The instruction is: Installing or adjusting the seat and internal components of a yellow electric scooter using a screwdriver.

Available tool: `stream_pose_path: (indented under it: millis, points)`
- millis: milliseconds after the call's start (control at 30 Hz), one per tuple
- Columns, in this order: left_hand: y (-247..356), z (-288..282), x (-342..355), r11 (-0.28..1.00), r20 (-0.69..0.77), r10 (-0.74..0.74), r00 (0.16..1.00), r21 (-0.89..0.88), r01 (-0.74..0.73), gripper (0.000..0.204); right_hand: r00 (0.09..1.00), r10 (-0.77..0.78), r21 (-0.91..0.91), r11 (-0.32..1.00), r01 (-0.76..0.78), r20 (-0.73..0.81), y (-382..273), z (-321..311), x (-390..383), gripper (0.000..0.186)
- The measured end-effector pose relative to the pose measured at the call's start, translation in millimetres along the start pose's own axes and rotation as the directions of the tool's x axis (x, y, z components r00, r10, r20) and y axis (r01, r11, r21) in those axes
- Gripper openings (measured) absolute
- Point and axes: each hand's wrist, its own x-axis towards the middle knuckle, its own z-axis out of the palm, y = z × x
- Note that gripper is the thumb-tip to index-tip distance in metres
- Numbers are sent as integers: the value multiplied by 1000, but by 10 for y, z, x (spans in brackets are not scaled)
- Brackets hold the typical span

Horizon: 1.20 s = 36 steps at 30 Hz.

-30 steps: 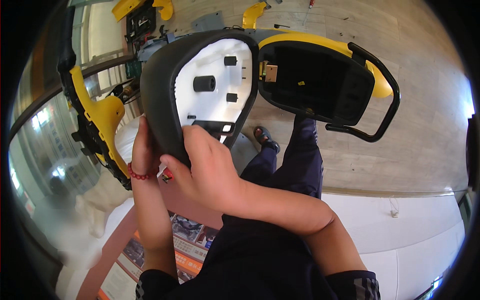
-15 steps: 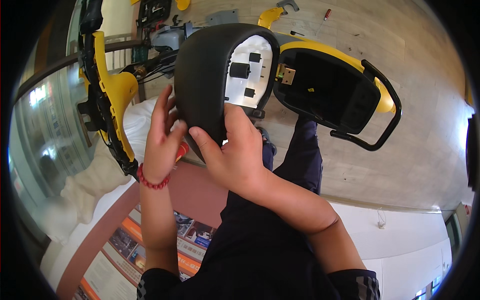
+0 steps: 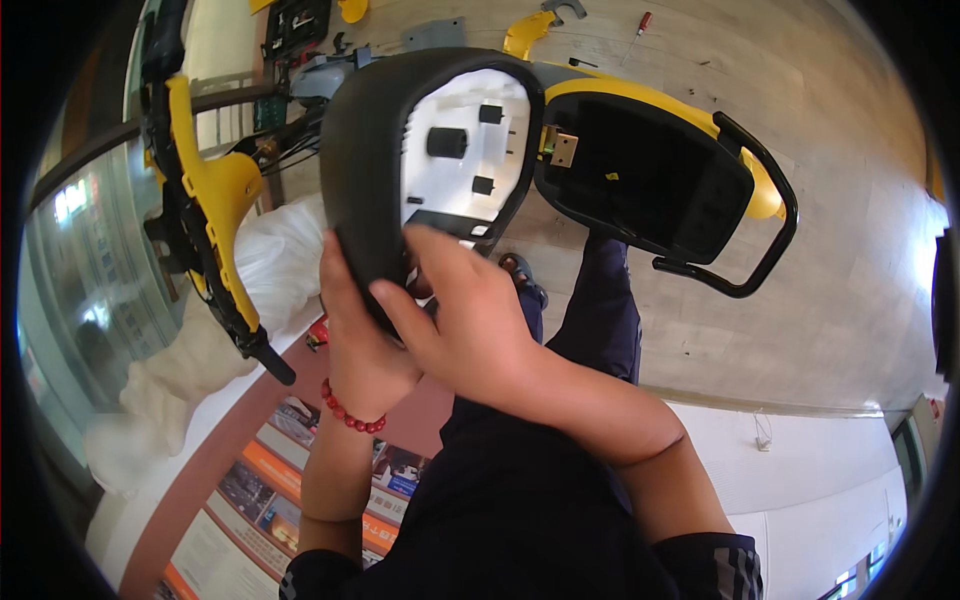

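Observation:
A black scooter seat (image 3: 362,150) stands tilted up in front of me. Its white plastic underside (image 3: 425,115), fitted with several black rubber blocks, faces right. My left hand (image 3: 362,335) lies against the seat's lower left side, fingers along the cover and thumb hidden. Over the lower rim curls my right hand (image 3: 465,320), its thumb on the black cover and its fingertips at the inner edge, slightly blurred. To the right of the seat is the scooter's open black storage bucket (image 3: 650,175), with a brass-coloured hinge plate (image 3: 563,150) at its near-seat end.
A black grab rail (image 3: 785,190) curves round the bucket's right end. Handlebars with yellow panels (image 3: 215,190) rise at left. On the floor lie a red-handled screwdriver (image 3: 644,24), a yellow part (image 3: 525,35) and a tool case (image 3: 297,28). A printed board (image 3: 250,490) is below left.
The seat has shifted slightly left and its underside shows more. My left hand has moved down and right, from open beside the seat to its lower side. My right fingers have moved along the rim.

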Motion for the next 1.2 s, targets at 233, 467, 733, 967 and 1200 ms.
stream_pose_path:
  millis: [233,467,733,967,1200]
  points:
    - [-52,-41,58,998,66,-44,997,-48,47,97,792,528,242,848,-471,-308,1594,-932,145,23]
    - [-58,-6,20,972,89,-63,994,-222,81,97,923,313,-109,933,-343,-223,2835,-663,403,44]
    - [-95,2,-22,964,116,-144,983,-209,166,99,932,190,-369,879,-302,-309,2350,-147,487,40]
    - [-159,-15,1,970,121,-126,985,-192,147,97,952,102,-394,893,-215,-289,2531,-245,487,27]
    - [-169,-15,16,959,107,-140,984,-233,162,96,946,89,-466,853,-234,-312,2604,-229,619,14]
